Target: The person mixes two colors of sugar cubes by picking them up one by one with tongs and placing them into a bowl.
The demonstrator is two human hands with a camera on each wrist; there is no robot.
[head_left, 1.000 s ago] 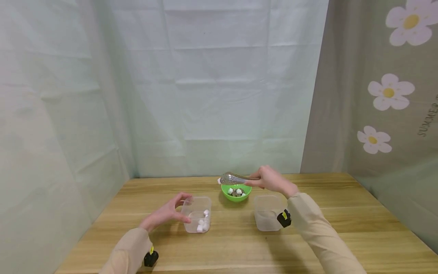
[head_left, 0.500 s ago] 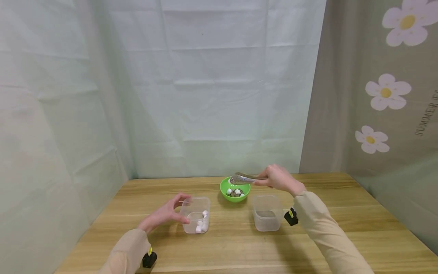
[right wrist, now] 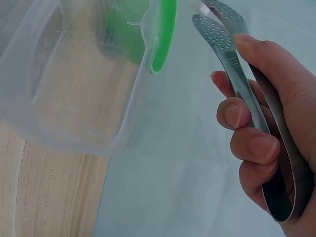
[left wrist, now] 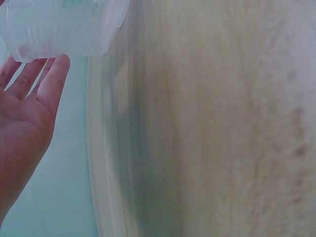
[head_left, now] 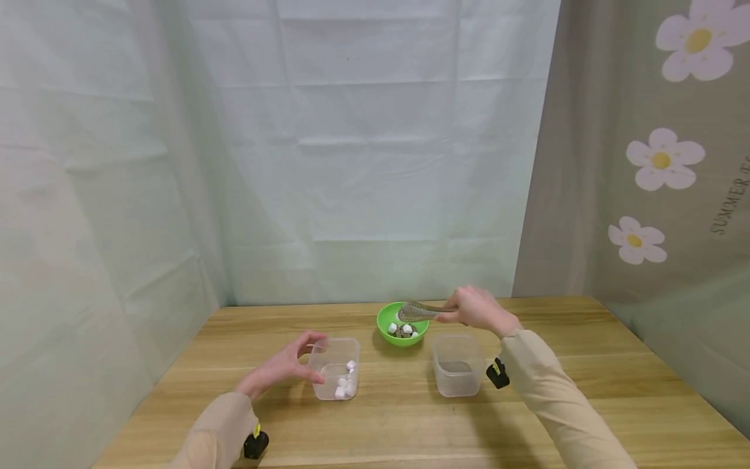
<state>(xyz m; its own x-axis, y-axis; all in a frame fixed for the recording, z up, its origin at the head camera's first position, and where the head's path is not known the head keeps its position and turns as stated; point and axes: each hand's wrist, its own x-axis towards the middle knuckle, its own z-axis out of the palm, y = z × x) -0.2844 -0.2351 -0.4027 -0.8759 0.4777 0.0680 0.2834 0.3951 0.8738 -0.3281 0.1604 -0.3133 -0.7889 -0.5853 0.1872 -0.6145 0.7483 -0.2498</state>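
On the wooden worktop (head_left: 398,430) stand two clear plastic boxes (head_left: 459,384) and a green bowl (head_left: 401,342). The left hand (head_left: 287,363), spread wide, holds the left box (head_left: 333,352); the right hand (head_left: 477,307) pinches metal tongs (head_left: 418,313) over the bowl. White lumps (head_left: 407,329) sit inside.

Pale creased curtain (head_left: 375,163) behind a wood-grain table (head_left: 410,430), white flowers (head_left: 665,159) and "SUMMER" lettering (head_left: 731,198) on the brownish cloth (head_left: 577,163) at right
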